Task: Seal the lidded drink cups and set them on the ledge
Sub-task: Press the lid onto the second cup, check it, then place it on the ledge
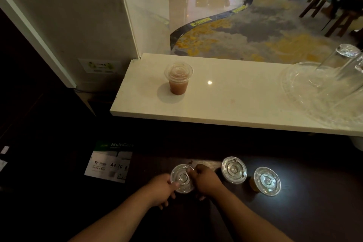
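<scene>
Head view: both hands on one clear lidded cup [182, 178], upright on the dark bench [314, 212], low centre. Grip: left hand [162, 189] curled round the cup's left side, thumb lying on the lid rim; right hand [206, 182] curled against its right side, fingertips on the lid's edge. Contents of this cup hidden by lid and hands.

Two more lidded cups stand on the bench to the right: second cup [233, 170] just beside the right hand, third cup [267, 181] near that, amber drink showing at its left side.

Pale stone ledge [235, 104] behind the bench carries a fourth cup [178, 79], upright, lidded, pinkish-brown drink, toward the left end. At the ledge's right end: pile of clear plastic lids [322, 92] and a leaning stack of clear cups [341, 61]. A4 paper ream [109, 163] lies left of the hands.
</scene>
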The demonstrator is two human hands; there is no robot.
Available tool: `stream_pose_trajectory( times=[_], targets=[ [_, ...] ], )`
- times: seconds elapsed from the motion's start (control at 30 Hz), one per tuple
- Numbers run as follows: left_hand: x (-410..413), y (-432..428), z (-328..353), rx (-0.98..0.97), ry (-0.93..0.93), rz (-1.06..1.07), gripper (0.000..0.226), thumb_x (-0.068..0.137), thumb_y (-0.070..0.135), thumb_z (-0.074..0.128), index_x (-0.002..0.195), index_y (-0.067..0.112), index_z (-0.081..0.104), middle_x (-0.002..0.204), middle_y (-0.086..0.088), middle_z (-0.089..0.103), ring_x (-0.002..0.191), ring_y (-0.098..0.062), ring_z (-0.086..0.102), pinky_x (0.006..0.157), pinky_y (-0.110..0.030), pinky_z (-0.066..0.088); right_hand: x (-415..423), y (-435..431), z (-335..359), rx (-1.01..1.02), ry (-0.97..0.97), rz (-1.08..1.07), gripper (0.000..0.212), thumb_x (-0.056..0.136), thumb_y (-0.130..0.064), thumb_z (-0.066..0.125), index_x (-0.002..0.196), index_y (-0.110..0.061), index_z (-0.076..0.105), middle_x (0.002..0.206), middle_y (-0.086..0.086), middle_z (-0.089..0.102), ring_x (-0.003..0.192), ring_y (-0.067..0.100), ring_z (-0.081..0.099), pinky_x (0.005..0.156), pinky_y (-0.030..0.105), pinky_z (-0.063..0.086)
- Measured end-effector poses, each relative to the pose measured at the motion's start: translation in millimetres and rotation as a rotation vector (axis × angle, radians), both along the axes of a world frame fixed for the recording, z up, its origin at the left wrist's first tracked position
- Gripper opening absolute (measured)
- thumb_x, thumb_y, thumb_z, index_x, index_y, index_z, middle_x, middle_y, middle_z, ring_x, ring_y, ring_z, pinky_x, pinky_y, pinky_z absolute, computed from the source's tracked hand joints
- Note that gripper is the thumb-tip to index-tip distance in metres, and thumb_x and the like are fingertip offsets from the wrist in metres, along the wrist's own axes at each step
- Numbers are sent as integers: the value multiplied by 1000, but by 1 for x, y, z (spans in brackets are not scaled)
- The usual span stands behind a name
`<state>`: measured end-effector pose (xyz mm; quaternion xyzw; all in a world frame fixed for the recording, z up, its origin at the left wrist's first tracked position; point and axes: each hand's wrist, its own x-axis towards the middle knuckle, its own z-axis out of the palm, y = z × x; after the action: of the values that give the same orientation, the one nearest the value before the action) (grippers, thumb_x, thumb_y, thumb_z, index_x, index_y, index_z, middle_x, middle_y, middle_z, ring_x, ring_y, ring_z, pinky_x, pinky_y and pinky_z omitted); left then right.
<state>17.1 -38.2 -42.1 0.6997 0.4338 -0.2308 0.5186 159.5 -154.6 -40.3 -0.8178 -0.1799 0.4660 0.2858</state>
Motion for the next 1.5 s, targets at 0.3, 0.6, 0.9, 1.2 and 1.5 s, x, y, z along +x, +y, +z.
stream_pose_trajectory(
  times=[0.3,0.6,0.9,1.2,1.5],
  targets=[
    [1,15,4,127,53,-12,38,91,59,68,107,26,59,98,1,70,69,-13,65,54,-26,53,-9,-11,-2,90,-51,-121,37,99,-54,54,98,-18,61,86,-1,71,70,13,69,64,33,59],
    [17,26,0,230,-17,-42,24,104,47,52,95,26,57,83,2,64,68,-15,60,61,-29,50,-20,-23,-11,57,-41,28,41,103,-51,50,118,-18,69,107,1,75,95,16,73,86,39,61],
    [2,4,-5,34,10,-17,26,110,37,45,124,20,58,96,0,68,60,-10,57,51,-23,48,3,5,-4,7,-40,10,28,101,-51,54,95,-24,55,81,2,68,46,19,63,42,31,53],
    [15,24,3,255,46,59,36,95,63,56,99,28,57,93,2,69,74,-15,68,56,-26,53,-13,-23,-9,13,-25,-129,47,94,-64,53,103,-19,62,93,2,73,79,18,74,54,30,58],
    [10,13,-3,114,11,-11,22,107,45,46,96,27,54,91,-1,66,64,-14,60,57,-27,50,-2,-7,4,-4,-52,42,34,104,-47,47,104,-18,64,88,3,71,62,17,68,49,28,54]
  ],
)
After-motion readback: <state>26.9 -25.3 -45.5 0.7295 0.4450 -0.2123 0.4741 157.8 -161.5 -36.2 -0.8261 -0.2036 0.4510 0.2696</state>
